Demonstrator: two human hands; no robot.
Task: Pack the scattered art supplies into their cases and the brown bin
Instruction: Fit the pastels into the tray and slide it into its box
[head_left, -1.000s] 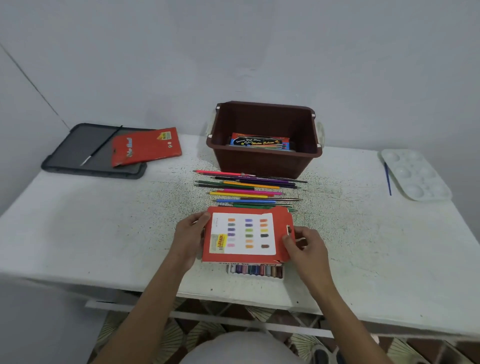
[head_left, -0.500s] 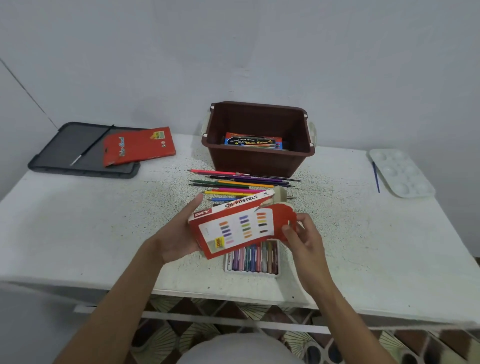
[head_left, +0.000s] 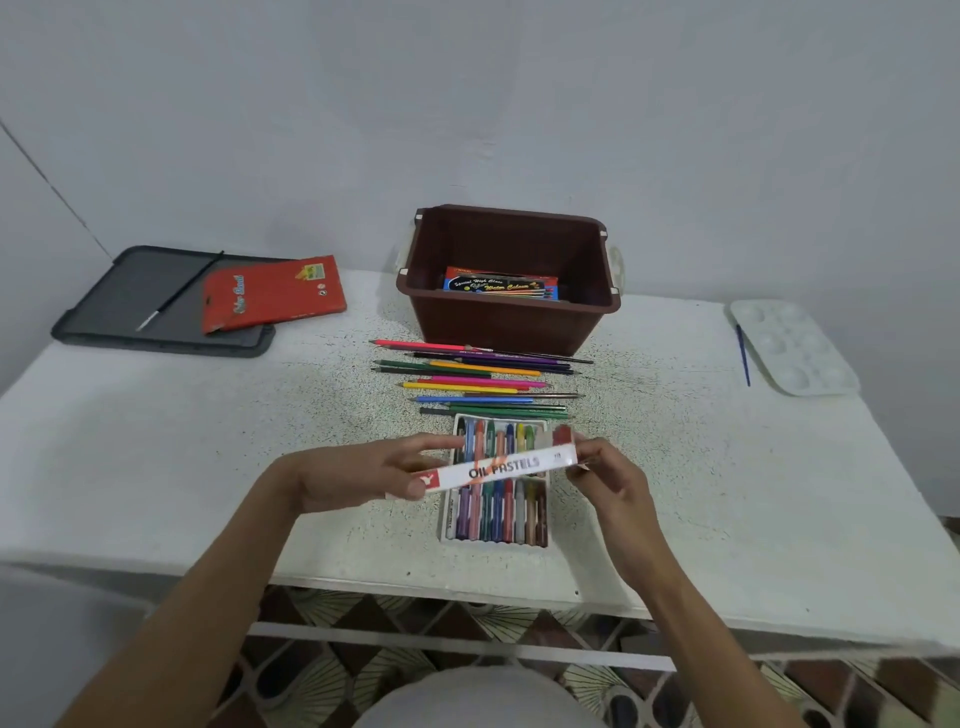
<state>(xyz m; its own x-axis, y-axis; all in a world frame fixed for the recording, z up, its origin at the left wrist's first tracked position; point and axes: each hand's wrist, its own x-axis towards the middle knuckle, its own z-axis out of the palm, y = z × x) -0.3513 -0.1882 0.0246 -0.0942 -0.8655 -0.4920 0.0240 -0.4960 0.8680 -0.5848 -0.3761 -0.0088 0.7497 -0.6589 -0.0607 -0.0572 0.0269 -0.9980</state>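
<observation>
Both hands, left and right, pinch the sleeve by its ends; light, crushable card, probably; the tray wants flat carrying.

One head-worn view looks forward and down, close over the surface, facing the wall behind.

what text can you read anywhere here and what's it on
"OIL PASTELS": edge of the pastel box held by the left hand and right hand.
Script on the red case: too blurred.
Script on the box in the brown bin: too small.
</observation>
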